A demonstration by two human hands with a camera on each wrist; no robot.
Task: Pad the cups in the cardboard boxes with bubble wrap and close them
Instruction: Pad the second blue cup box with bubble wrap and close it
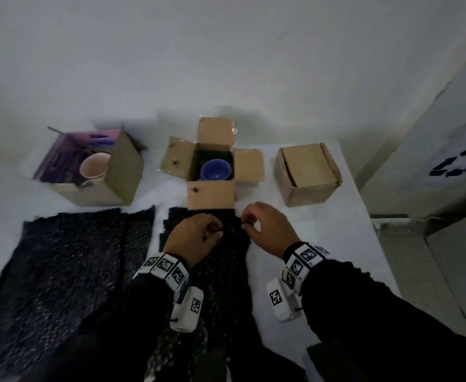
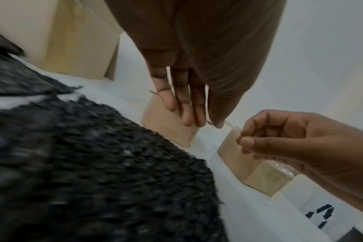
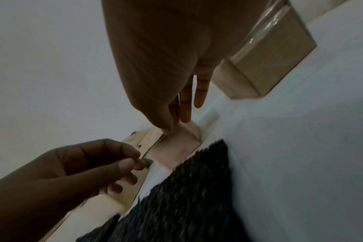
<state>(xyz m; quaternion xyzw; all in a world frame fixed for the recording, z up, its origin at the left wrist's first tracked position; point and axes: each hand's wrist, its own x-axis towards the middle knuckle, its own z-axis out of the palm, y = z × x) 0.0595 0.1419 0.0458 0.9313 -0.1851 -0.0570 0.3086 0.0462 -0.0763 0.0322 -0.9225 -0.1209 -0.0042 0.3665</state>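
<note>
Both hands, left [image 1: 196, 237] and right [image 1: 267, 230], hover loosely curled, holding nothing, over the wrap [image 1: 220, 268] laid ready before the open box [image 1: 212, 172] and its cup [image 1: 215, 169].

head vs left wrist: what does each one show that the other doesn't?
Head only: the blue cup in the open middle box, the pink cup in the left box, and the second bubble wrap sheet. Left wrist only: the undersides of the left hand's straight fingers. Both: the right hand, loosely curled and holding nothing, the closed right box and the near bubble wrap sheet.
</note>
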